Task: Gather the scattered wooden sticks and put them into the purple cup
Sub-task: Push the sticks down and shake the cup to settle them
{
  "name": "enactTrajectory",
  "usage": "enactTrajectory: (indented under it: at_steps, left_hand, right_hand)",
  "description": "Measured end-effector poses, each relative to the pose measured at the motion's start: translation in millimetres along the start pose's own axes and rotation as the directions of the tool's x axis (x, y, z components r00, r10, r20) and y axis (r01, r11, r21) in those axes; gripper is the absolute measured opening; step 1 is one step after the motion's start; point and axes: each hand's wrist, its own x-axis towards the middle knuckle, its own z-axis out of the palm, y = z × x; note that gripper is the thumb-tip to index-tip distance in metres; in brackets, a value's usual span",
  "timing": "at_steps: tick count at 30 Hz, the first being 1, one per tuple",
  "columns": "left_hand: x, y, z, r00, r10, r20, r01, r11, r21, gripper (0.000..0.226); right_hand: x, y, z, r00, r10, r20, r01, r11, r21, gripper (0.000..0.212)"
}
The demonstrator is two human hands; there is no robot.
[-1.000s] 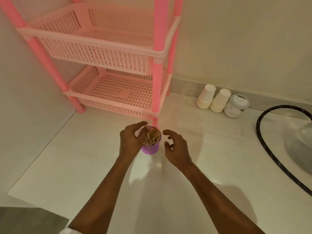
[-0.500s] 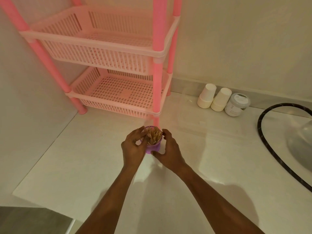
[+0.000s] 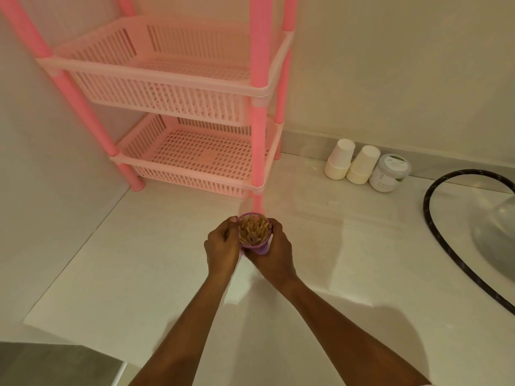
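While the purple cup (image 3: pixel 255 245) stands upright on the table (image 3: pixel 156 274) between both palms, the left hand (image 3: pixel 221 247) and right hand (image 3: pixel 274 253) wrap its sides equally close; the wooden sticks (image 3: pixel 255 229) stand vertically inside, none visible loose.

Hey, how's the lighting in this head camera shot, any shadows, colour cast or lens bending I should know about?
Head view: warm, dim yellowish light tints the white counter; soft shadows of both arms fall on it behind the left hand and right hand; the wide lens bows the pink rack posts outward; a pink glow spills below the rack; the wooden sticks in the purple cup stay reasonably sharp.
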Motion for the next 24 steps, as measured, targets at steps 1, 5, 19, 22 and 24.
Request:
enactTrajectory:
  at_steps: [1, 5, 19, 22, 24]
  left_hand:
    - [-3.1, 0.2, 2.1, 1.000, -0.003, 0.012, 0.004, 1.000, -0.019, 0.029]
    - [-21.7, 8.5, 19.0, 0.991, -0.019, 0.132, 0.028, 0.997, -0.071, 0.026]
    - [-43.5, -13.2, 90.2, 0.911, 0.181, 0.371, -0.220, 0.973, 0.065, 0.040]
    - [-33.1, -30.9, 101.9, 0.870, 0.269, 0.413, -0.382, 0.898, 0.220, 0.040]
    - [-28.0, -43.5, 111.6, 0.840, 0.273, 0.468, -0.443, 0.845, 0.301, 0.042]
  right_hand:
    - [-3.1, 1.1, -5.7, 1.000, -0.010, -0.021, 0.011, 1.000, 0.013, 0.069]
    - [-17.3, 7.7, -33.8, 0.995, -0.012, -0.099, 0.015, 0.999, 0.033, 0.077]
    - [-39.9, 38.6, -171.0, 0.786, 0.269, -0.557, -0.240, 0.962, 0.126, 0.084]
    - [-51.1, 36.6, -172.9, 0.797, 0.269, -0.541, -0.237, 0.963, 0.130, 0.079]
    - [-60.7, 37.1, -164.6, 0.858, 0.253, -0.447, -0.232, 0.967, 0.100, 0.077]
